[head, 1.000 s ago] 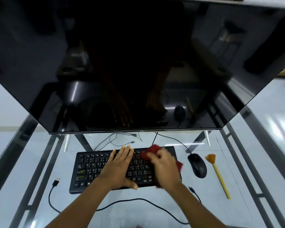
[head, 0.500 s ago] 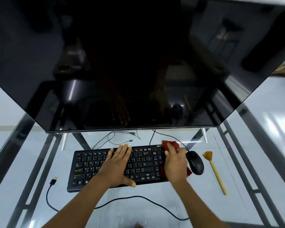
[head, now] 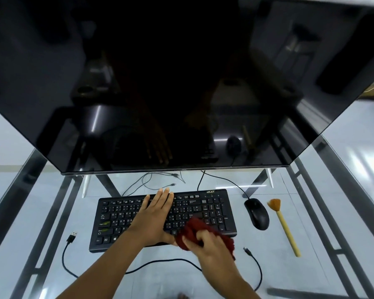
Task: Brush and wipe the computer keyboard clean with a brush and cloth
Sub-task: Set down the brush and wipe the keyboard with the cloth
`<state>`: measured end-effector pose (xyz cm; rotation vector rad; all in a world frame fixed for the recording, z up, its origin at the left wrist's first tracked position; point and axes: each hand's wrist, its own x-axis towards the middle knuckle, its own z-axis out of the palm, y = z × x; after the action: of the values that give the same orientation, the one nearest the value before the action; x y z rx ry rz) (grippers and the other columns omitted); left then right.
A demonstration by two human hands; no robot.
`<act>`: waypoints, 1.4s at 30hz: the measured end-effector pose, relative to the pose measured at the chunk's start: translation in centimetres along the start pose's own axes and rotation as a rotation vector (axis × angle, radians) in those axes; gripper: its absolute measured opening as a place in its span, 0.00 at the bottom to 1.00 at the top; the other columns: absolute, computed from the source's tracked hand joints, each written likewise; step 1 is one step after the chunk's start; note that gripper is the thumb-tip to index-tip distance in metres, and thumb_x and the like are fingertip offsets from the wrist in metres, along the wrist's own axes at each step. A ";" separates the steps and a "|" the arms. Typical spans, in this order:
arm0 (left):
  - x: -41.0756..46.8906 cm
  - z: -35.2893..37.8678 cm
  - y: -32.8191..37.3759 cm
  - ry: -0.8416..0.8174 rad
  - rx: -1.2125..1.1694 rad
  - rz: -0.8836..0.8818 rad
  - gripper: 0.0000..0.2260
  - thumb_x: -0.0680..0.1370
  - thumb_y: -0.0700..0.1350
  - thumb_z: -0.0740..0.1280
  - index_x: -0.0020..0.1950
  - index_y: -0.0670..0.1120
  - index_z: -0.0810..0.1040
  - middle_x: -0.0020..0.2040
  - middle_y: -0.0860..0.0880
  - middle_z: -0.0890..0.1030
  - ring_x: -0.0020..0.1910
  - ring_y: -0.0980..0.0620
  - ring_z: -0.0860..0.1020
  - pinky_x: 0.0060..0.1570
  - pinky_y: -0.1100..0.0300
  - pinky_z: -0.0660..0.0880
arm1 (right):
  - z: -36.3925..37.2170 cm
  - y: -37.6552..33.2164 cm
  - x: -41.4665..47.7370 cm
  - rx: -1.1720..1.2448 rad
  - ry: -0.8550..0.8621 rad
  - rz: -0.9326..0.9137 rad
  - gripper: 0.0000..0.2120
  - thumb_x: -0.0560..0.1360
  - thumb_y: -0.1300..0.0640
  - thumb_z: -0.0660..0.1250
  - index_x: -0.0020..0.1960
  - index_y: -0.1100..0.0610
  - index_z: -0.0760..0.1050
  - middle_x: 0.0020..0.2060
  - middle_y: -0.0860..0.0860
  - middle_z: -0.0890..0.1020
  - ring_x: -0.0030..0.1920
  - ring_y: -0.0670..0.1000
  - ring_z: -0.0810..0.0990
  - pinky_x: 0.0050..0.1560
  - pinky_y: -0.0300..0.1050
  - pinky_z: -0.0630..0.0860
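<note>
A black keyboard [head: 121, 214] lies on a glass desk under a large dark monitor. My left hand [head: 153, 216] rests flat on the keyboard's middle with straight fingers. My right hand [head: 209, 244] grips a bunched dark red cloth [head: 192, 229] at the keyboard's front edge, right of centre. The cloth covers part of the lower key rows. A brush [head: 284, 226] with a pale wooden handle and orange bristles lies on the desk to the right, apart from both hands.
A black mouse [head: 257, 213] sits between keyboard and brush. The dark monitor [head: 181, 83] overhangs the back of the glass desk [head: 333, 212]. Loose black cables [head: 160, 263] with USB plugs curl along the desk's front. Thin wires lie behind the keyboard.
My right hand has drawn the cloth from the keyboard's far right corner back to its front edge, bunching it. The left hand has stayed flat on the keys.
</note>
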<state>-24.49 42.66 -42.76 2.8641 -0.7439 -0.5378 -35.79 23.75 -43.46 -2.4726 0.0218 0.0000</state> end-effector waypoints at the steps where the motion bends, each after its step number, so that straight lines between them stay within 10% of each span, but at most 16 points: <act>1: 0.0 0.0 0.0 -0.002 -0.006 -0.002 0.61 0.63 0.74 0.68 0.77 0.47 0.33 0.75 0.51 0.29 0.75 0.51 0.31 0.74 0.48 0.35 | -0.4 0.4 0.1 0.029 0.002 0.082 0.07 0.75 0.38 0.66 0.51 0.36 0.74 0.43 0.46 0.77 0.41 0.50 0.79 0.40 0.47 0.79; 4: 0.0 0.0 0.0 -0.021 -0.014 -0.006 0.61 0.63 0.73 0.68 0.77 0.47 0.32 0.75 0.50 0.30 0.74 0.51 0.30 0.74 0.48 0.35 | -2.5 2.0 0.6 0.080 0.136 0.305 0.15 0.72 0.35 0.70 0.46 0.45 0.74 0.37 0.54 0.78 0.29 0.53 0.77 0.26 0.51 0.78; 10: 0.1 0.1 -0.1 0.000 -0.014 0.002 0.61 0.63 0.73 0.68 0.77 0.47 0.33 0.76 0.50 0.31 0.74 0.51 0.30 0.73 0.49 0.33 | -2.5 -1.2 1.2 0.139 -0.079 0.170 0.14 0.75 0.37 0.67 0.44 0.46 0.72 0.36 0.48 0.78 0.34 0.47 0.77 0.36 0.47 0.77; 16: 0.0 0.3 -0.1 0.002 -0.003 0.000 0.61 0.63 0.74 0.67 0.77 0.47 0.33 0.77 0.50 0.31 0.75 0.51 0.30 0.73 0.48 0.33 | -4.1 0.6 6.2 0.453 0.201 0.574 0.12 0.76 0.39 0.62 0.43 0.47 0.70 0.40 0.58 0.82 0.35 0.60 0.81 0.34 0.60 0.80; 20: 0.1 0.4 -0.1 0.013 -0.008 0.002 0.61 0.62 0.74 0.67 0.77 0.47 0.33 0.77 0.50 0.31 0.75 0.52 0.30 0.73 0.49 0.33 | -2.6 -2.0 6.6 0.402 -0.108 0.376 0.17 0.77 0.37 0.63 0.44 0.50 0.70 0.37 0.51 0.82 0.34 0.46 0.78 0.34 0.48 0.76; 25: 0.0 0.2 0.0 0.006 -0.017 -0.005 0.61 0.62 0.74 0.68 0.77 0.47 0.33 0.77 0.50 0.31 0.75 0.52 0.31 0.73 0.49 0.33 | -4.5 -0.1 9.7 0.136 0.111 0.480 0.09 0.80 0.46 0.60 0.55 0.48 0.74 0.46 0.48 0.79 0.43 0.52 0.79 0.49 0.51 0.77; 30: 0.1 0.2 0.0 0.003 -0.023 -0.009 0.61 0.63 0.73 0.68 0.77 0.47 0.34 0.77 0.50 0.32 0.75 0.52 0.30 0.74 0.48 0.35 | -1.9 -3.6 8.2 0.018 -0.086 0.064 0.14 0.78 0.39 0.62 0.46 0.50 0.69 0.43 0.49 0.83 0.44 0.49 0.82 0.42 0.49 0.76; 36: 0.0 -0.1 0.2 -0.013 -0.017 -0.017 0.61 0.63 0.72 0.69 0.77 0.45 0.33 0.77 0.50 0.32 0.75 0.52 0.31 0.73 0.48 0.34 | -2.9 0.6 10.0 -0.250 0.071 0.125 0.09 0.79 0.42 0.56 0.50 0.25 0.67 0.57 0.51 0.75 0.56 0.57 0.75 0.58 0.56 0.75; 39: 0.1 0.1 0.1 -0.003 0.000 -0.018 0.61 0.62 0.73 0.68 0.77 0.45 0.34 0.77 0.49 0.33 0.75 0.52 0.31 0.74 0.48 0.34 | 1.9 -1.7 7.1 -0.249 -0.086 -0.125 0.17 0.79 0.57 0.52 0.66 0.46 0.66 0.60 0.57 0.70 0.56 0.61 0.75 0.53 0.53 0.75; 42: 0.0 0.1 0.1 -0.015 -0.005 -0.019 0.62 0.62 0.74 0.67 0.77 0.46 0.33 0.77 0.49 0.32 0.75 0.51 0.31 0.73 0.49 0.33 | -0.1 -1.5 6.0 -0.309 -0.077 -0.239 0.11 0.79 0.43 0.57 0.53 0.48 0.71 0.49 0.53 0.79 0.44 0.60 0.81 0.34 0.49 0.77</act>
<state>-24.52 42.59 -42.85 2.8682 -0.7169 -0.5632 -29.79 24.82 -42.50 -2.7662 -0.3300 -0.0047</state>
